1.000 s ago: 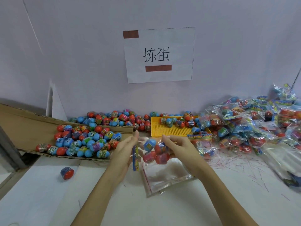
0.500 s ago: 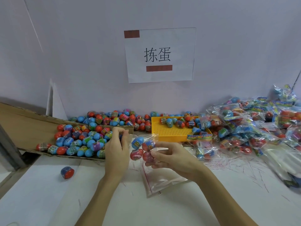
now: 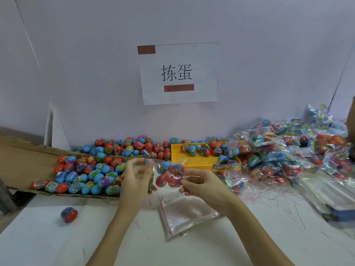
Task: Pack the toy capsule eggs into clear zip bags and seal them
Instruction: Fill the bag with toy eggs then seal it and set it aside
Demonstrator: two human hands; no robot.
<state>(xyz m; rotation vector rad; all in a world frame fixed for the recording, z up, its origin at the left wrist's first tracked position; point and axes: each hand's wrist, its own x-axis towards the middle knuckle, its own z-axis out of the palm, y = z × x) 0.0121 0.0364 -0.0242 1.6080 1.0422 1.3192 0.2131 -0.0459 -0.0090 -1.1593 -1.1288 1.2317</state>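
Observation:
A clear zip bag [image 3: 170,174] with several red and blue capsule eggs inside hangs between my hands above the table. My left hand [image 3: 135,176] pinches the bag's left, open end, where a coloured card strip shows. My right hand [image 3: 201,184] pinches the bag's right side with curled fingers. Below them a stack of empty clear zip bags [image 3: 184,212] with red seal lines lies flat on the white table. Loose capsule eggs [image 3: 86,175] are heaped on a flattened cardboard sheet at the left.
A yellow perforated tray [image 3: 194,160] with a few eggs sits behind my hands. Filled bags [image 3: 288,150] pile up at the right. One stray egg [image 3: 69,214] lies on the table at the front left. Thin red strips litter the table at the right.
The bag of eggs has moved left and then back a little to the right. My left hand has shifted from an open palm beside the bag to pinching its left end.

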